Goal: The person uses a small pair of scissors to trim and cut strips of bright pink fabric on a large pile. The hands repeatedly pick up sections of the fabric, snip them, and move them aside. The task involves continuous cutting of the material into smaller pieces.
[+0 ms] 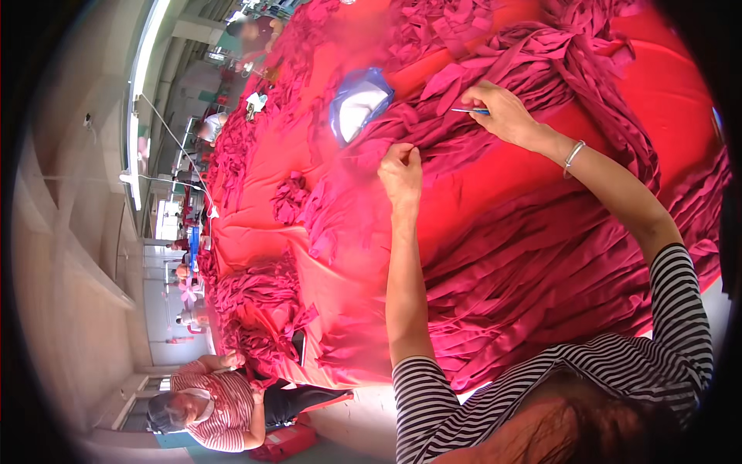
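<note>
My right hand is closed around a small slim tool with a thin pale metal tip and a blue end. The tool's tip points left, over a heap of dark red fabric strips. Lower and to the left, my left hand is held in a pinch at the near edge of the strips. What sits between its fingertips, if anything, is too small to make out. Just beyond my left hand lies a blue plastic bag with something white in it.
Bright red cloth covers the big table. More dark red strips lie in long folds nearest me, with further piles along the left side. Another person in a striped top handles red fabric at the lower left. Other people are farther off.
</note>
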The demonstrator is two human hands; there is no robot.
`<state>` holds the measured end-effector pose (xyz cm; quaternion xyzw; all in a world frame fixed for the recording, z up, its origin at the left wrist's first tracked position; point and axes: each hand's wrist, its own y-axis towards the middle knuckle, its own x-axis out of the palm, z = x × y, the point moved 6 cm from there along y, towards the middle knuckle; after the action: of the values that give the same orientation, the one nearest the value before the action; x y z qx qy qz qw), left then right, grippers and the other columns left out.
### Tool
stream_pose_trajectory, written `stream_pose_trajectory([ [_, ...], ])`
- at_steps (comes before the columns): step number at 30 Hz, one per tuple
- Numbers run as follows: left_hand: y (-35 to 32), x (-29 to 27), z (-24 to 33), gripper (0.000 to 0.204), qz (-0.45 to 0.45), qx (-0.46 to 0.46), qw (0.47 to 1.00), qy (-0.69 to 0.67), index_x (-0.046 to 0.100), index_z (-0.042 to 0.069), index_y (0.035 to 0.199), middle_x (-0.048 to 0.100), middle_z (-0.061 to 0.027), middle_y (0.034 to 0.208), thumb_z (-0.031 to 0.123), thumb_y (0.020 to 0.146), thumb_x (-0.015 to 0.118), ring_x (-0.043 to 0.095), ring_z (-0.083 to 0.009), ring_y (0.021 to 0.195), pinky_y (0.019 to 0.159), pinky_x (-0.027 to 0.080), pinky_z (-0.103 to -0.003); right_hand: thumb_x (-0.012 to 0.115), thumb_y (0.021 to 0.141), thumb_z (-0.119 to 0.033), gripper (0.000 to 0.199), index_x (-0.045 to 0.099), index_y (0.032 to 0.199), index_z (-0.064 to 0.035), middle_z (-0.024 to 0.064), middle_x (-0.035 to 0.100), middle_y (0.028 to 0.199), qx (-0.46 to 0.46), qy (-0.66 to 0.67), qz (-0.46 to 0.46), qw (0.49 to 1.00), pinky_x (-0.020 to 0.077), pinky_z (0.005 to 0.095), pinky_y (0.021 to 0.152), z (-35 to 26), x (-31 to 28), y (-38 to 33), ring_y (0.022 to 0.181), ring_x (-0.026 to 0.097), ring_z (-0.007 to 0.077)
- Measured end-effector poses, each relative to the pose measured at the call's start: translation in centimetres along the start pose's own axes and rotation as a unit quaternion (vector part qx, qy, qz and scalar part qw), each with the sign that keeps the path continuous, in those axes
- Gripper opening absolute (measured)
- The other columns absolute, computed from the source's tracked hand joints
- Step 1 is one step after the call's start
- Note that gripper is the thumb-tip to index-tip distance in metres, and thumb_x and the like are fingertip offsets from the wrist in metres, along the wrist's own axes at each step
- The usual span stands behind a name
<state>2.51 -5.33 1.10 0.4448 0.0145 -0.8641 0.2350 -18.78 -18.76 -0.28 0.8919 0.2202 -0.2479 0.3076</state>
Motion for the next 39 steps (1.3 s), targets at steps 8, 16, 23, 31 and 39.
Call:
stream_pose_trajectory([
  [8, -0.2, 3.2, 6.5, 0.027, 0.102, 0.228, 0.966, -0.061, 0.068, 0.001, 0.116, 0.068, -0.0201, 0.113, -0.001, 0.090, 0.060, 0.067, -0.0342, 0.103, 0.088, 0.054, -0.040, 0.070, 0.088, -0.021, 0.019, 0.071, 0.096, -0.0037, 0.0157, 0.071, 0.089, 0.019, -0.025, 0.058, 0.998, 0.0521, 0.0432, 0.076, 2.2, -5.0, 3.7, 0.082, 0.068, 0.0320],
  [16, -0.6, 4.5, 6.9, 0.016, 0.022, 0.231, 0.970, -0.067, 0.072, 0.004, 0.103, 0.070, -0.0154, 0.106, 0.010, 0.087, 0.071, 0.065, -0.0292, 0.102, 0.090, 0.051, -0.038, 0.070, 0.086, -0.012, 0.018, 0.069, 0.100, -0.0014, 0.0082, 0.068, 0.080, -0.012, 0.043, -0.130, 0.990, 0.0508, 0.0326, 0.078, 1.9, -2.9, -0.6, 0.080, 0.065, 0.0181],
  [23, -3.7, 2.9, 6.4, 0.011, -0.148, 0.005, 0.951, -0.272, 0.069, 0.001, 0.101, 0.069, -0.0024, 0.093, 0.004, 0.090, 0.066, 0.062, -0.0093, 0.085, 0.077, 0.050, -0.026, 0.067, 0.091, -0.013, 0.013, 0.065, 0.094, -0.0006, 0.0055, 0.067, 0.084, 0.046, 0.130, -0.167, 0.976, 0.0486, 0.0318, 0.075, -1.9, -5.6, -3.1, 0.080, 0.060, 0.0139],
  [31, -6.9, 6.6, 6.9, 0.030, -0.135, 0.048, 0.975, -0.167, 0.070, 0.000, 0.115, 0.070, -0.0068, 0.096, 0.009, 0.086, 0.073, 0.065, -0.0136, 0.087, 0.081, 0.051, -0.027, 0.067, 0.090, -0.015, 0.017, 0.067, 0.096, 0.0009, 0.0146, 0.068, 0.090, 0.108, 0.126, -0.165, 0.972, 0.0495, 0.0382, 0.079, 0.8, -4.1, -7.2, 0.085, 0.064, 0.0260],
  [39, -6.1, 7.7, 8.5, 0.022, -0.135, -0.032, 0.969, -0.205, 0.074, 0.001, 0.103, 0.071, -0.0058, 0.092, 0.011, 0.084, 0.077, 0.064, -0.0101, 0.085, 0.079, 0.051, -0.025, 0.065, 0.091, -0.011, 0.014, 0.066, 0.096, 0.0019, 0.0141, 0.070, 0.093, 0.096, 0.138, -0.164, 0.972, 0.0510, 0.0373, 0.081, -0.1, -4.6, -7.6, 0.089, 0.067, 0.0262],
])
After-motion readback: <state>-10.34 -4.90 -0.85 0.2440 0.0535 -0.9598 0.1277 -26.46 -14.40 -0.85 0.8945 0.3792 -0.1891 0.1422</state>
